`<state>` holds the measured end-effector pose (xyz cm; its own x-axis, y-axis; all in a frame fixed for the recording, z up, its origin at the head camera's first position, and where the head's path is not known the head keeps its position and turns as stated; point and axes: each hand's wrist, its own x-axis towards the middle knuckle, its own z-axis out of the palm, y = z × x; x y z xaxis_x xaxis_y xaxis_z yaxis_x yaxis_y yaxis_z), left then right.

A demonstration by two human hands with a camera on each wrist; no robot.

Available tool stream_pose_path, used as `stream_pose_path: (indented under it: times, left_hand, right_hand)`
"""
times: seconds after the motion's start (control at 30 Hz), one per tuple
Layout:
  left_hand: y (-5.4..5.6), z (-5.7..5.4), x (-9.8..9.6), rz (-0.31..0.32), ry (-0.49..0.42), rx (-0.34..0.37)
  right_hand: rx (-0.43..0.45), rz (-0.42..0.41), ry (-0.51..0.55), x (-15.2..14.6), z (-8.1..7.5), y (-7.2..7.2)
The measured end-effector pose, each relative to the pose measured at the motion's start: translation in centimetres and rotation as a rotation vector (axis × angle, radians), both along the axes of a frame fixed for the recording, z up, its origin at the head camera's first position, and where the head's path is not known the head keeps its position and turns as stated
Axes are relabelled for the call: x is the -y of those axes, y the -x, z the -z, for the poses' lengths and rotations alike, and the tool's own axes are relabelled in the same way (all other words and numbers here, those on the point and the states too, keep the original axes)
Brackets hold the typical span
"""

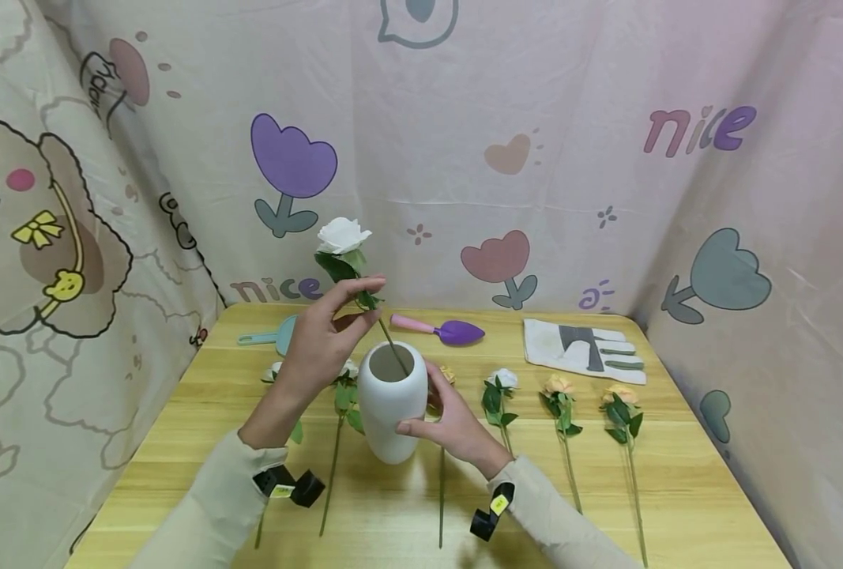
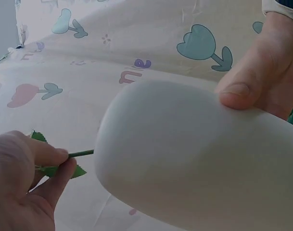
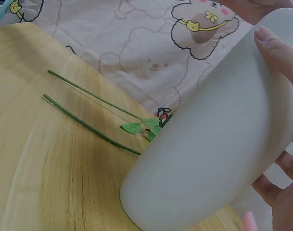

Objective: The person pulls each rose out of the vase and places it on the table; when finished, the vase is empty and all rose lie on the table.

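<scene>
My left hand (image 1: 332,336) pinches the green stem of a white rose (image 1: 343,236) between thumb and fingers, above the vase. The stem's lower end passes into the mouth of the white vase (image 1: 393,411); its tip is hidden inside. Around the vase's right side, my right hand (image 1: 457,419) grips it, thumb across the front. In the left wrist view the stem (image 2: 82,153) runs from the pinching fingertips to the vase (image 2: 184,154). The right wrist view has the vase (image 3: 218,130) tilted in frame, with the right thumb (image 3: 271,43) on its wall.
On the wooden table (image 1: 393,521) lie several flowers, among them a white rose (image 1: 502,379) and a peach rose (image 1: 620,395). Behind them are a purple trowel (image 1: 460,333), a light-blue tool (image 1: 284,335) partly hidden by the left hand, and a white-and-grey glove (image 1: 581,350). A printed curtain (image 1: 407,158) hangs behind.
</scene>
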<state>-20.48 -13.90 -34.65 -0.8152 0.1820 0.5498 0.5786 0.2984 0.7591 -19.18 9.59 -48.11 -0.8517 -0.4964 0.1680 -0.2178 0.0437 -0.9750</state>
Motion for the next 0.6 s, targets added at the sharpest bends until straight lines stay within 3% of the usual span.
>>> stream_pose_path:
  times: [0.13,0.33,0.43,0.6]
  left_hand:
    - [0.18,0.17,-0.01,-0.031,0.001,-0.025]
    - [0.48,0.23,0.0,-0.05,0.086,-0.052]
    - [0.45,0.26,-0.05,-0.037,0.093,-0.024]
    - [0.27,0.18,-0.23,0.019,0.006,0.073]
  right_hand:
    - [-0.004,0.0,0.003,0.04,0.03,-0.03]
    - [-0.005,-0.003,0.005,0.07,0.12,0.02]
    - [-0.009,-0.002,0.003,0.05,0.18,0.04]
    - [-0.007,0.002,0.002,0.01,0.23,0.02]
